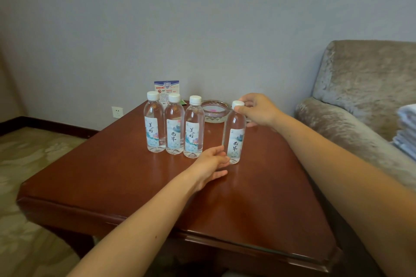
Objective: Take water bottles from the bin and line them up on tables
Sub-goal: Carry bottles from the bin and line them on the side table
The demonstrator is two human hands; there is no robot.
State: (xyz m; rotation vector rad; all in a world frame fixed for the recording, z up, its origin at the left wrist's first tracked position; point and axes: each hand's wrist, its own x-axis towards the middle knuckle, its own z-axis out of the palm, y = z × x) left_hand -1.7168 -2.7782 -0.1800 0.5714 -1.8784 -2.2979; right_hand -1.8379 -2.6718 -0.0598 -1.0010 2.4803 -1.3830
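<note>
Your right hand (258,110) pinched the white cap (238,104) of the fourth bottle (235,139), while your left hand (212,162) rested loosely spread fingers against its base, gripping nothing. That bottle stood upright just in front of the glass dish (213,110), with the three-bottle row (174,128) left of the dish. Full and thin-walled, it likely felt weighty, slick and squashy mid-body; cap and base looked the firm holds.

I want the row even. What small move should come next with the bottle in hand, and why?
Probably slide the fourth bottle left and back, beside the third bottle. It stands apart from the row of three and nearer the camera, while the right hand pinches its cap and the left hand touches its base.
</note>
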